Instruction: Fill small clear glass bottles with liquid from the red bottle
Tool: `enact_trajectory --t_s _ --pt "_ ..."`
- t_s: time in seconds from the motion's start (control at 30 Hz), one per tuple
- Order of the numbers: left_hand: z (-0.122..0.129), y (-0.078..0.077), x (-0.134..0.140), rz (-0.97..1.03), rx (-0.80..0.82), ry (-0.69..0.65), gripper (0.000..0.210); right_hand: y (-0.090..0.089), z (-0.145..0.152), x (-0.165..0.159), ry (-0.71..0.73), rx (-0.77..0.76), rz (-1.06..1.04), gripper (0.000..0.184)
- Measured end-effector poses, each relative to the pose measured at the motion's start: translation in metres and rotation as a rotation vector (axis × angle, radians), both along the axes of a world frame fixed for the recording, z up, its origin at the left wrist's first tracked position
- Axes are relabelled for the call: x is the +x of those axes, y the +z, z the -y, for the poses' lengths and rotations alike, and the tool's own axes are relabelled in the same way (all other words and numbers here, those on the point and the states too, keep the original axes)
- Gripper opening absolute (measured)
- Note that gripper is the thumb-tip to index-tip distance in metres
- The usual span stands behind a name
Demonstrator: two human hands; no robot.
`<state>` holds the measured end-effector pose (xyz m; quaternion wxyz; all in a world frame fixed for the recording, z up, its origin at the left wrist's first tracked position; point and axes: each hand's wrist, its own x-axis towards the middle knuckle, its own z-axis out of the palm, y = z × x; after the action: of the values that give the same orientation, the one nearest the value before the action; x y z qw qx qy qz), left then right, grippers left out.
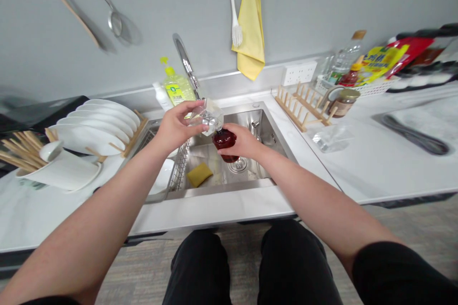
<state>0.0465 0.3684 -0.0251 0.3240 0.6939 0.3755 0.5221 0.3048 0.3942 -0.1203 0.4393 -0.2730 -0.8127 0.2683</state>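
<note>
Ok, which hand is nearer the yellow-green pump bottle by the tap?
Left. The left hand, holding a clear piece, is in front of the pump bottle; the right hand is farther to the right, holding a dark red bottle over the sink.

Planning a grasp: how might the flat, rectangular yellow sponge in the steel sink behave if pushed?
The sponge probably squashes easily and feels light, judging by its thin, foam-like block. Lying flat, it seems unlikely to roll. The smooth steel sink may let it slide.

A yellow cloth [251, 33] hangs beside a white brush [236, 35].
</note>
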Motion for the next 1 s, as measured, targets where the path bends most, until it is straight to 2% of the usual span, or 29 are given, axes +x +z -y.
enact_trajectory --t_s 0.4,0.73,1.0 --pt "-0.002 0.018 0.001 -0.117 0.044 0.009 0.076 0.005 0.002 0.001 -0.045 0.063 -0.029 0.068" --pt "0.000 0.032 0.009 -0.109 0.032 -0.009 0.077 0.007 0.004 0.001 -0.062 0.016 -0.054 0.085" --pt "0.004 0.041 0.015 -0.124 0.031 0.003 0.078 0.009 0.003 0.004 -0.045 0.024 -0.067 0.085"
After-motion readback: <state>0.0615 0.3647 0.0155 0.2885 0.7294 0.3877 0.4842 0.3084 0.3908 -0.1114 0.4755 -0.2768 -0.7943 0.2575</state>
